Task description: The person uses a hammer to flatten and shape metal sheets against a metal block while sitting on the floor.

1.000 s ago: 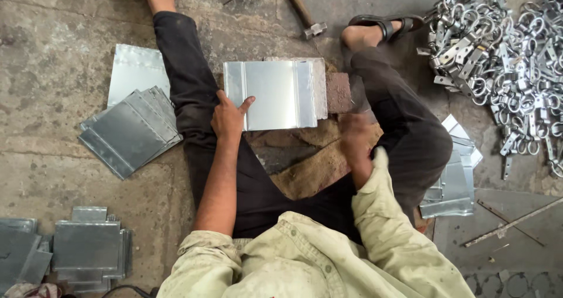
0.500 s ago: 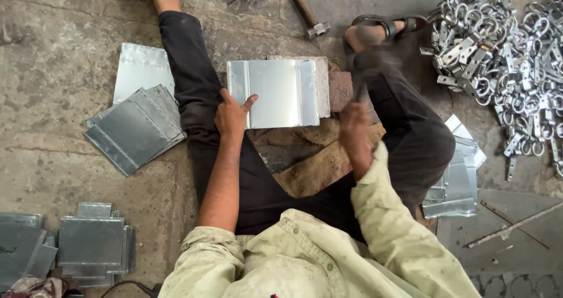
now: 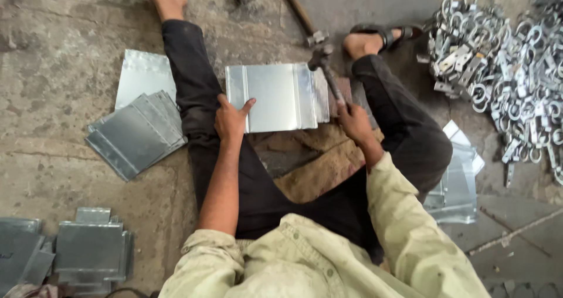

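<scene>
Fingers of the right hand (image 3: 353, 119) grip a hammer (image 3: 328, 75), now swung down with its head at the metal sheet's (image 3: 272, 97) right edge. Left hand (image 3: 230, 119) stays spread on its left edge. Shiny, creased, it lies between the legs.

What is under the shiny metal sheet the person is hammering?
A reddish-brown block sticks out under the metal sheet's right edge, and brown cloth shows below it. The sheet hides the rest.
</scene>
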